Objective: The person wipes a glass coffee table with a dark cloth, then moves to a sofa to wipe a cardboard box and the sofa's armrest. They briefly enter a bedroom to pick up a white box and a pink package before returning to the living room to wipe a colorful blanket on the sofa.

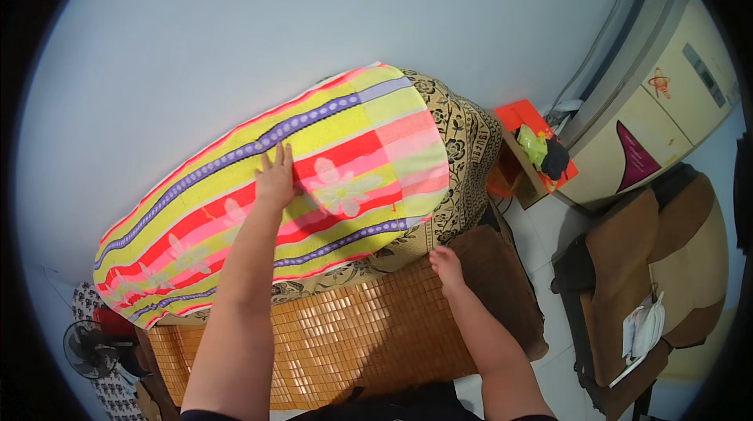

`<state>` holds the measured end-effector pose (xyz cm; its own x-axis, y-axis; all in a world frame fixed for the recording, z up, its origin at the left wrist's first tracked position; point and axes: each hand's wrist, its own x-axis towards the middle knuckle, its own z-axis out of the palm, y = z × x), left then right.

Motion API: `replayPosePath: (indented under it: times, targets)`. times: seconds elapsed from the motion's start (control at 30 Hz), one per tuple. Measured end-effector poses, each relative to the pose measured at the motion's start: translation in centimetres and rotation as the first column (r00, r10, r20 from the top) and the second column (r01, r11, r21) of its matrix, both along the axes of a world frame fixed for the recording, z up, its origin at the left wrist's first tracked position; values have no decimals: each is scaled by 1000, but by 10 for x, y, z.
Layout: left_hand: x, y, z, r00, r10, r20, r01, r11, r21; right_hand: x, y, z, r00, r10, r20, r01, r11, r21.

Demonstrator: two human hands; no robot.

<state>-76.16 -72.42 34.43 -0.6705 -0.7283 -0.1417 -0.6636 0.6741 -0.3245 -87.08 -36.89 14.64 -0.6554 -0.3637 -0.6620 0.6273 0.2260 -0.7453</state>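
A large striped towel (329,157) in yellow, red, pink and purple, with pale flowers, is draped along the sofa back against the wall. My left hand (274,179) lies on its middle, fingers spread and palm down. Beneath the towel, a beige and black patterned cover (463,135) shows at the right end and along the lower edge. My right hand (445,266) hovers near the cover's lower right edge, over the seat. Its fingers are curled in, with nothing visible in them.
A brown tile-like seat mat (345,335) covers the sofa seat in front of me. At right are an orange-red box (522,114) with bags on it, a cream refrigerator (627,127) and a brown armchair (659,264). A black fan (90,349) stands at far left.
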Motion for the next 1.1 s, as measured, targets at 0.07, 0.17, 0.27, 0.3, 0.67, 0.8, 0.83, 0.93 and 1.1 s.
replayPosePath:
  times: [0.07, 0.17, 0.27, 0.3, 0.67, 0.8, 0.83, 0.93, 1.1]
  targets:
    - [-10, -3, -4, 998, 36, 55, -35, 999, -19, -29, -42, -65, 940, -48, -337, 84, 992, 93]
    - [-24, -8, -23, 992, 62, 108, -45, 987, -152, -70, -77, -101, 852, 98, -515, -146, 988, -53]
    - [-28, -12, -28, 985, 81, 150, -52, 981, -188, -68, -83, -26, 904, 199, -379, -128, 970, 205]
    - [-37, -12, -27, 987, 57, 150, -30, 984, -178, -74, -75, -49, 869, 198, -454, -145, 978, 149]
    - [-29, -11, -32, 998, 33, 45, -26, 990, -135, -201, 83, -45, 753, 238, -614, -125, 967, 222]
    - [-32, -8, -33, 996, 75, 47, -68, 989, -134, -319, 115, -67, 640, 177, -748, 212, 895, 393]
    - [-28, -12, -39, 999, 31, 14, -28, 986, -164, -350, 125, -87, 593, 136, -794, 275, 892, 358]
    - [-31, -14, -39, 998, 30, -62, -37, 993, -114, -432, 155, -140, 569, 240, -787, 426, 732, 531]
    - [-29, -17, -44, 994, 59, -91, -69, 992, -110, -507, 174, -190, 837, 20, -547, 257, 868, 425]
